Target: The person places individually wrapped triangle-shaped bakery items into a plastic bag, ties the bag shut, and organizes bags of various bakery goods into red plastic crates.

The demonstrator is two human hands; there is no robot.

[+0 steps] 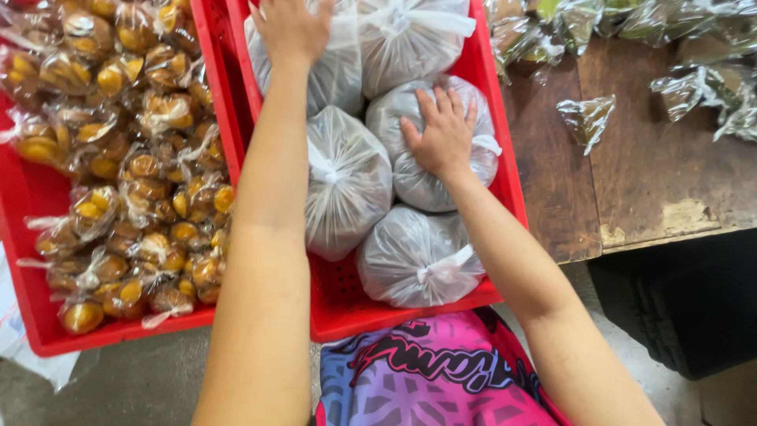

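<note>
Tied bags [347, 177] – five in red crate [509, 177]; both hands spread flat – left [290, 28], right [443, 134] – on bags

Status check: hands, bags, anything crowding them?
Left hand flat on far bag. Right hand flat on grey bag. Both in red crate, packed tight with tied bags.

Both bare arms stretch forward from the body, nearly straight. The left hand [290, 30] reaches farthest, palm down, its fingertips cut off by the top edge. The right hand [443, 132] lies nearer, palm down and flat, fingers spread slightly, wrist bent a little inward.
</note>
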